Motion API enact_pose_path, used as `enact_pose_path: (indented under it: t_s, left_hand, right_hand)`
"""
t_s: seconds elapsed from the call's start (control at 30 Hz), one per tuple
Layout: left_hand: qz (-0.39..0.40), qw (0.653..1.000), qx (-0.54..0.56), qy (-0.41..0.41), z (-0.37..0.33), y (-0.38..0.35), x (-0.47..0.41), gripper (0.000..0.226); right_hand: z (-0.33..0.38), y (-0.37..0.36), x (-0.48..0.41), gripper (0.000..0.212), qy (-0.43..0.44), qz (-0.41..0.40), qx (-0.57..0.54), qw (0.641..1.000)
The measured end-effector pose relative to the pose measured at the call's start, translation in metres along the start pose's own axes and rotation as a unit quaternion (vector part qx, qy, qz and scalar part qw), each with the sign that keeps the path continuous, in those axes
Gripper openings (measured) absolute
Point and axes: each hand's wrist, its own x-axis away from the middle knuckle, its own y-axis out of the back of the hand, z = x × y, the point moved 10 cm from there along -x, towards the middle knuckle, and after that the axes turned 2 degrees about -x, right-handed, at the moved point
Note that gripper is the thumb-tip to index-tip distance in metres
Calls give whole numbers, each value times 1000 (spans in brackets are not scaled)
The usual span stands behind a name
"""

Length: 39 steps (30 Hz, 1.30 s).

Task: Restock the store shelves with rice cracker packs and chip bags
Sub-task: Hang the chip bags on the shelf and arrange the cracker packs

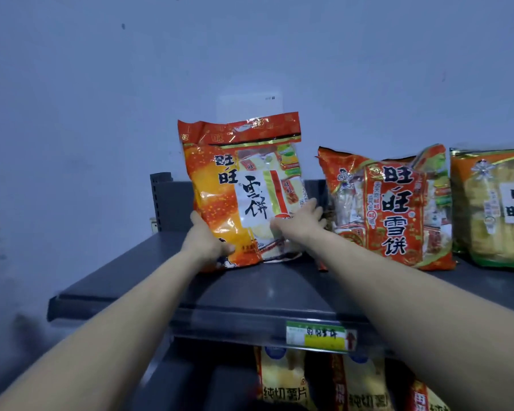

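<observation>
1. The left hand grips the lower left edge of the orange rice cracker pack. Its thumb lies on the front of the pack and its fingers wrap round behind the edge.
2. The right hand lies against the lower right part of the same pack. Its fingers are stretched out fairly straight and point toward the pack's right edge; they are slightly blurred.
3. The pack stands upright between the two hands. Its bottom edge rests on the dark top shelf just below them, and its sealed top rises well above them.
4. Just to the right of the right hand's fingertips, a red rice cracker pack stands on the same shelf, leaning slightly. Whether it touches the held pack cannot be told.
5. Further right of that, well apart from both hands, stands a green-edged pack, cut off by the frame's edge.
6. Beyond the left hand, a dark slotted post rises at the back of the shelf against the pale wall.
7. Below the right forearm, a green and yellow price label sits on the shelf's front edge.
8. Under both forearms, on the level below, yellow chip bags stand side by side.
</observation>
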Motion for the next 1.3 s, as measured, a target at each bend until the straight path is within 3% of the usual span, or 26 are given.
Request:
enact_pose_path:
  t_s: [0.2, 0.5, 0.7, 1.0, 1.17, 1.3]
  left_hand:
    - [-1, 999, -21, -28, 11, 18, -42, 60]
    - [57, 998, -18, -32, 23, 10, -70, 80]
    - [14, 999, 11, -38, 30, 15, -80, 80]
    - [21, 999, 29, -22, 35, 17, -77, 81]
    - [34, 997, 64, -8, 43, 12, -67, 104]
    - [0, 1000, 25, 1, 40, 16, -51, 113]
  right_hand:
    - [-12, -20, -21, 129, -35, -17, -72, 997]
    - [-26, -34, -29, 134, -94, 55, -213, 971]
    - [-15, -45, -24, 100, -71, 48, -256, 963]
    - [-15, -36, -9, 99, -37, 11, -198, 979]
    - [-15, -25, 1, 80, -35, -28, -134, 990]
    - [-8, -15, 10, 70, -10, -71, -58, 996]
